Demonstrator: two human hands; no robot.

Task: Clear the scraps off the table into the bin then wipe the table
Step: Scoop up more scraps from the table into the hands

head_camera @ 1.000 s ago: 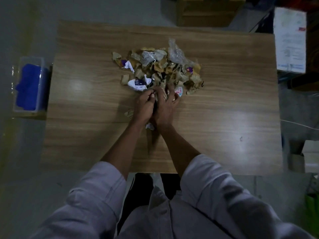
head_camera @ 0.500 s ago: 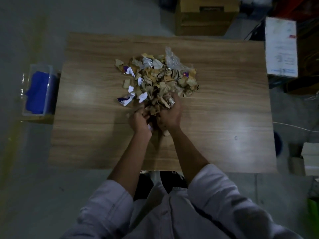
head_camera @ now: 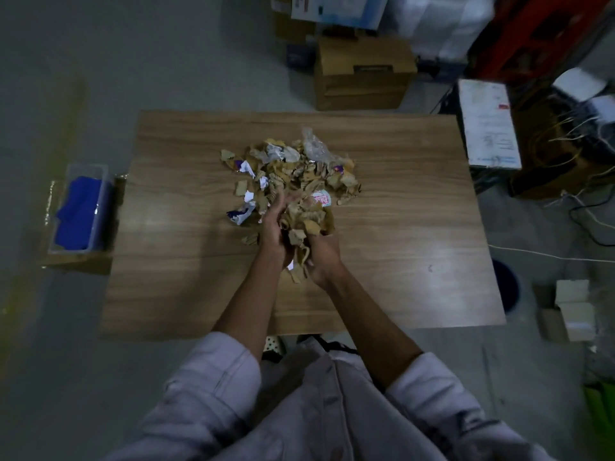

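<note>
A heap of scraps (head_camera: pixel 293 168), brown cardboard bits, white and purple paper and clear plastic, lies in the middle of the wooden table (head_camera: pixel 186 261). My left hand (head_camera: pixel 274 227) and my right hand (head_camera: pixel 321 256) are cupped together just in front of the heap, lifted a little off the table. Between them they hold a bundle of brown scraps (head_camera: pixel 304 224). A few bits stick out below the hands. A clear bin (head_camera: pixel 80 207) with a blue cloth (head_camera: pixel 78 216) inside stands at the table's left side.
A dark round bin (head_camera: pixel 507 284) sits on the floor off the table's right edge. Cardboard boxes (head_camera: pixel 362 74) stand behind the table. A white-topped box (head_camera: pixel 489 124), loose cables and small boxes (head_camera: pixel 572 309) crowd the right side.
Both hands scooped into the near edge of the heap, drew back toward me and rose with a bundle of scraps between them. The camera has pulled back.
</note>
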